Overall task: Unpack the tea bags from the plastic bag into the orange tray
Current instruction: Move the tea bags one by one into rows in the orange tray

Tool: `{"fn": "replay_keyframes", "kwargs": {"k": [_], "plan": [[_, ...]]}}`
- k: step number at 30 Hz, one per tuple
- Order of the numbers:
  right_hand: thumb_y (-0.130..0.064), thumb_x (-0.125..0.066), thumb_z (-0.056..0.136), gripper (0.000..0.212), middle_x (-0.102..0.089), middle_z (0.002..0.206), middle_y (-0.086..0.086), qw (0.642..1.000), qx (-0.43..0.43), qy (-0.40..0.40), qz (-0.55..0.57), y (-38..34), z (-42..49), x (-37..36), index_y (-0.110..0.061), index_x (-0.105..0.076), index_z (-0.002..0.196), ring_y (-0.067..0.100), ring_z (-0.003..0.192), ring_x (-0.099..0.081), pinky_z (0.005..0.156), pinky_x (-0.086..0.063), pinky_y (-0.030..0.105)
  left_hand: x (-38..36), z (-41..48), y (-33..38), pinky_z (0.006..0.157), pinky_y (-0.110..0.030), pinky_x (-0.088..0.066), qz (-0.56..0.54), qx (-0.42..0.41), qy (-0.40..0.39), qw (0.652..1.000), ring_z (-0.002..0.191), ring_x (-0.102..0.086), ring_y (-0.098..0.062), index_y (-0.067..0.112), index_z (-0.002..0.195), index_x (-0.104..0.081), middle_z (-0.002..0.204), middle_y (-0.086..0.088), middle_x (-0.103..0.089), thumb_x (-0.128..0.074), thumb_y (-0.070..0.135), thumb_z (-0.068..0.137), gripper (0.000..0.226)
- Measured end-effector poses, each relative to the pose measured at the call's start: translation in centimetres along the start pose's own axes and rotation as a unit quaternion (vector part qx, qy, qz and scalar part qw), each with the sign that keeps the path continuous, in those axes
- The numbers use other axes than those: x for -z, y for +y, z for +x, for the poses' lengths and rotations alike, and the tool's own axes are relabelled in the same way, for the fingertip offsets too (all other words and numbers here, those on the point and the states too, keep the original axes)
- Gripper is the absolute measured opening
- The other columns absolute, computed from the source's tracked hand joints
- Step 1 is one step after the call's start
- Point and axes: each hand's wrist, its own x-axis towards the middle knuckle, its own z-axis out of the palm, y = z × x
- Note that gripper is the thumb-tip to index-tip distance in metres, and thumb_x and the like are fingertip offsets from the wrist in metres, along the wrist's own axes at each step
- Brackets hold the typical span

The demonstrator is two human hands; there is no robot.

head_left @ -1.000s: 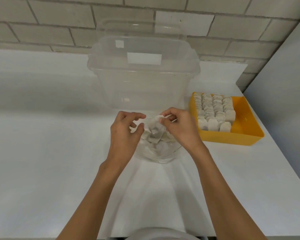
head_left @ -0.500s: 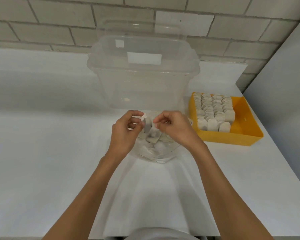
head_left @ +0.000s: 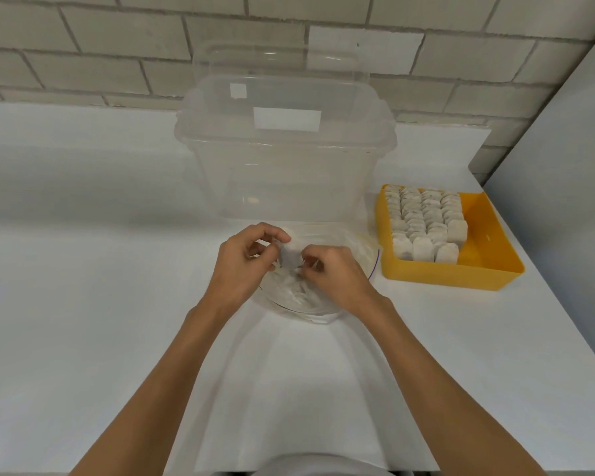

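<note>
Both hands meet over the plastic bag on the bench. Left hand pinches the top of one tea bag, and right hand pinches its lower corner. They hide most of the bag's contents. Other tea bags stand in rows in the orange tray, to the right.

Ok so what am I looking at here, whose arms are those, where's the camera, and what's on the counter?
No machine here: those are a person's bare arms, filmed by a wide-angle camera worn on their head, looking down. The left hand and right hand meet over a clear plastic bag lying on the white counter, their fingers pinching one tea bag between them. To the right sits an orange tray, partly filled with rows of tea bags. Behind the hands stands a big clear bin, before a brick wall.
</note>
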Motion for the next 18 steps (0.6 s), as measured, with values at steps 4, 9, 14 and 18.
{"fn": "replay_keyframes", "kwargs": {"k": [4, 9, 14, 18], "plan": [[-0.009, -0.068, 0.082, 0.017, -0.068, 0.074, -0.003, 0.979, -0.060, 0.044, 0.192, 0.4, 0.3, 2.3, -0.021, -0.074, 0.091, 0.006, 0.067, -0.058, 0.070, -0.045, 0.013, 0.1, 0.2, 0.0, 0.065, -0.024, -0.055, -0.016, 0.008, 0.005, 1.000, 0.078, -0.065, -0.022, 0.014, 0.086, -0.071, 0.087, 0.003, -0.070, -0.065, 0.016, 0.090, 0.007], [-0.002, -0.063, 0.087, 0.017, -0.063, 0.073, 0.002, 0.956, -0.074, 0.009, 0.283, 0.6, 0.4, 5.6, -0.015, -0.072, 0.094, 0.007, 0.063, -0.057, 0.063, -0.049, 0.017, 0.0, 0.7, 0.0, 0.066, -0.027, -0.057, -0.007, -0.001, 0.003, 1.000, 0.079, -0.065, -0.022, 0.019, 0.101, -0.069, 0.083, -0.004, -0.068, -0.065, 0.019, 0.090, 0.012], [0.008, -0.059, 0.086, 0.025, -0.059, 0.081, 0.009, 0.954, -0.070, -0.014, 0.291, 0.9, 0.3, 8.5, -0.005, -0.070, 0.104, 0.016, 0.071, -0.059, 0.070, -0.058, 0.023, -0.6, 1.8, 1.8, 0.070, -0.029, -0.055, 0.032, -0.011, -0.022, 0.999, 0.075, -0.067, -0.013, 0.019, 0.102, -0.068, 0.081, 0.000, -0.071, -0.066, 0.020, 0.089, 0.013], [0.011, -0.057, 0.085, 0.026, -0.068, 0.093, 0.017, 0.943, -0.075, -0.003, 0.323, 0.9, -0.2, 10.6, -0.003, -0.071, 0.102, 0.016, 0.079, -0.065, 0.073, -0.058, 0.023, -1.4, 3.0, 3.4, 0.075, -0.028, -0.053, 0.056, -0.012, -0.036, 0.998, 0.075, -0.066, -0.011, 0.020, 0.085, -0.069, 0.074, 0.003, -0.070, -0.067, 0.019, 0.088, 0.004]]}}
